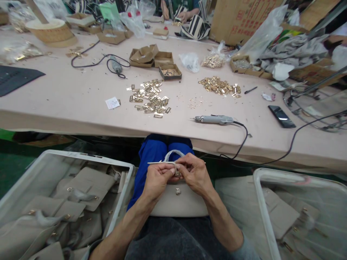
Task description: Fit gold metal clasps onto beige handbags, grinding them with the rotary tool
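A beige handbag [177, 206] rests on my lap, its wrapped handle [174, 153] pointing toward the table. My left hand [160, 177] pinches the edge of the bag's flap from the left. From the right, my right hand [193, 171] has its thumb and fingers closed at the same spot. Between the fingertips a small gold metal plate [177, 173] shows on the flap, partly covered. Lower on the bag's front sits a gold turn-lock [178, 191]. On the table ahead lie a pile of gold rectangular plates [151, 98] and a grey electric screwdriver [214, 119].
Plastic bins of beige bags stand on my left [127, 164] and right [261, 202]. A heap of gold fittings [219, 86], a small box of parts [170, 72], a phone [282, 116] and a trailing cord [291, 142] are on the table. Another person's hand [185, 16] is across it.
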A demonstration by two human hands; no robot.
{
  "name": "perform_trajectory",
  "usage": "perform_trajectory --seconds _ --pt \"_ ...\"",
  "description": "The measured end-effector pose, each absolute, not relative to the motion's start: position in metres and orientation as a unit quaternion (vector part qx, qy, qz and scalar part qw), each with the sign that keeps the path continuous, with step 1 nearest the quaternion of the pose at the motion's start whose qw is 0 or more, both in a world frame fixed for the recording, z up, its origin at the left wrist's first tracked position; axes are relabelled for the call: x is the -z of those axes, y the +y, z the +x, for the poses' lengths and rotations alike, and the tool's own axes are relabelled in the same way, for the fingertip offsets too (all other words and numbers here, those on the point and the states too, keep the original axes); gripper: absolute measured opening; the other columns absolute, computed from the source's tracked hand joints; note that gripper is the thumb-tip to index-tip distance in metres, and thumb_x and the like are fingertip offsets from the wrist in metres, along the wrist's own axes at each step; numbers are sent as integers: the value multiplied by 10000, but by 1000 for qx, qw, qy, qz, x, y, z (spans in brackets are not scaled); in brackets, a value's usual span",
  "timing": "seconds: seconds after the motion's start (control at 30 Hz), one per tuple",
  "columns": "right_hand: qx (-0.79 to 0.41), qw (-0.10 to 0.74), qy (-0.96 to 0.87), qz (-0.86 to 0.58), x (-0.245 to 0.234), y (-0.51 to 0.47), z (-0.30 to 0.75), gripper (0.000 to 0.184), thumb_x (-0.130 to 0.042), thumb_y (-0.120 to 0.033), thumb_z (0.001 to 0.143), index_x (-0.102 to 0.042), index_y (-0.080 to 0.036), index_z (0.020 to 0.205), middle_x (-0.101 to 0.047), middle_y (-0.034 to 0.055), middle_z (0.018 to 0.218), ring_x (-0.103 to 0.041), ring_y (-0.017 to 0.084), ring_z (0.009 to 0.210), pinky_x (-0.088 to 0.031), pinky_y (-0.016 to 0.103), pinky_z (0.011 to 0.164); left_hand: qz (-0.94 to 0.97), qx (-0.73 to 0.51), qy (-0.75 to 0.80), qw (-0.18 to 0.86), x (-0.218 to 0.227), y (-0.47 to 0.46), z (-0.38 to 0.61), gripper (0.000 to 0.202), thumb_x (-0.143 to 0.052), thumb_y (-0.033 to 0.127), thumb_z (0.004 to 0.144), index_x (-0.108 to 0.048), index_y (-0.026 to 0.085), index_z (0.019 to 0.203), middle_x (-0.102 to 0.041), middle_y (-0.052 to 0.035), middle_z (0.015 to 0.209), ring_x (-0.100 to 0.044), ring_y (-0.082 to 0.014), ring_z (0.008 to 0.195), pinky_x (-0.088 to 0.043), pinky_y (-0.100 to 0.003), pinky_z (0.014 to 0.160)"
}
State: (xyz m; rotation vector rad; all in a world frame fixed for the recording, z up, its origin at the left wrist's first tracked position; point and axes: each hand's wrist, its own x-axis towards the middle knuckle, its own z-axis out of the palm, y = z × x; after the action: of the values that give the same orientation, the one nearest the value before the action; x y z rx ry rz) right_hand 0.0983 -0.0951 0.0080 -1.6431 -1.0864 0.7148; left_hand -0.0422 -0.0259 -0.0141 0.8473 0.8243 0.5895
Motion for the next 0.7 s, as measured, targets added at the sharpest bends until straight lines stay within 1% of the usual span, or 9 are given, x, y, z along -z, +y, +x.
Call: perform_trajectory --seconds 0.1,0.23,0.33,0.4,0.47,0.53,0.6,0.63,0.7 --pt "-373 520 -406 -652 -8 -95 101 117 -693 -300 886 -756 -205 910 -648 34 824 -595 147 635 -503 254 553 371 -268 394 797 12 -25 -40 350 -915 296 644 -770 60 858 -782 -145 760 -755 -246 640 -613 -284 599" --pt "-464 555 -350 -595 -14 -90 111 188 -709 -371 876 -713 -186 905 -635 11 667 -596 152 517 -509 257 486 354 -261 407 801 9 -22 -39 356 -923 285 608 -766 73 846 -777 -156 738 -726 -216 589 -553 -240 537" --pt "-425 603 -336 -586 -25 -70 124 228 -722 -389 869 -702 -167 917 -619 2 607 -579 139 479 -502 242 471 364 -273 414 788 11 -18 -36 322 -913 268 598 -769 82 819 -762 -131 697 -687 -177 539 -493 -207 500" --pt "-382 639 -327 -581 -35 -47 132 268 -729 -400 862 -707 -146 941 -617 5 593 -587 140 473 -525 248 484 371 -274 420 781 11 -17 -34 289 -897 261 600 -771 89 795 -746 -109 671 -667 -162 520 -456 -196 488" --pt "-355 677 -309 -565 -45 -18 139 345 -747 -414 836 -704 -121 1014 -654 28 658 -638 159 520 -582 274 537 371 -271 429 777 11 -17 -31 259 -890 257 588 -766 100 754 -725 -85 648 -653 -154 518 -436 -194 488" --pt "-325 707 -301 -552 -51 7 147 458 -765 -422 804 -676 -110 1128 -714 89 891 -707 187 641 -635 312 630 371 -267 439 774 11 -17 -28 249 -889 259 577 -765 109 733 -715 -72 652 -642 -151 528 -437 -200 500" --pt "-289 715 -310 -556 -52 18 157 511 -767 -431 804 -655 -113 1188 -698 139 1119 -743 213 761 -654 335 702 374 -263 445 770 12 -16 -26 258 -894 269 569 -775 111 734 -709 -70 651 -627 -146 530 -439 -202 507" --pt "-274 711 -315 -566 -50 18 163 499 -760 -441 818 -661 -111 1179 -701 145 1122 -747 221 780 -655 339 716 377 -261 447 769 13 -15 -25 269 -898 280 563 -781 112 738 -708 -72 648 -621 -143 528 -440 -202 509" --pt "-254 703 -305 -590 -43 6 180 454 -743 -472 848 -691 -101 1104 -735 124 928 -740 225 732 -651 339 698 377 -258 447 769 16 -12 -24 307 -917 313 536 -789 115 732 -709 -77 638 -618 -144 519 -441 -204 506"
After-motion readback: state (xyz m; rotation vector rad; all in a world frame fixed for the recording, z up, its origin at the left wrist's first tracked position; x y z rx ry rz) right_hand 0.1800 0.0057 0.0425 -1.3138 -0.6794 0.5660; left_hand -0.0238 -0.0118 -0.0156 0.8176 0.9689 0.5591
